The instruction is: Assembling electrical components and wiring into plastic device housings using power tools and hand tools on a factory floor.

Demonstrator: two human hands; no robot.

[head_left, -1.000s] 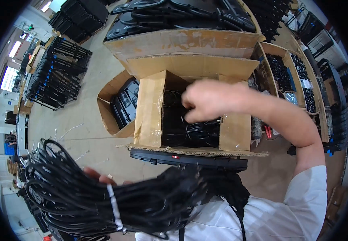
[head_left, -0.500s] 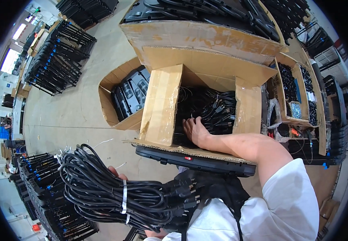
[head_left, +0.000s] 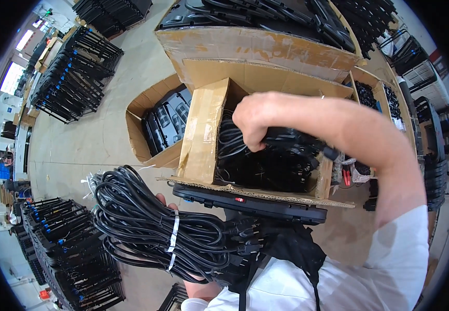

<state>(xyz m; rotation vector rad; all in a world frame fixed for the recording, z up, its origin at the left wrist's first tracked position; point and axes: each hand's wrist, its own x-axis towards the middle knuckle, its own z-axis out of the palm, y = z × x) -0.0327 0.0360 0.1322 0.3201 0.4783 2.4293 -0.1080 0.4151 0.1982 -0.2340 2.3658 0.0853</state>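
My left hand (head_left: 167, 201) is closed around a thick bundle of black power cords (head_left: 146, 223), at the lower left in front of my body. White ties band the coils, plugs point right, and bare wire ends stick out left. Most of that hand is hidden under the coils. Over an open cardboard box (head_left: 199, 137), my right hand (head_left: 253, 120) grips another bundle of black cords (head_left: 231, 141). Loops hang out left of my fist and ends reach right beneath my forearm. More dark cords (head_left: 271, 171) lie inside the box, partly in shadow.
A long black plastic part (head_left: 250, 206) runs along the box's near side. Behind stands a larger carton (head_left: 255, 46) of black parts; a smaller carton (head_left: 136, 140) is at left. Racks of black frames (head_left: 74, 78) line the left, and a wooden parts tray (head_left: 356, 85) is at right.
My right hand has risen out of the box with a bundle of cords, its elbow swinging up and outward. The left-hand bundle has shifted slightly right and up.
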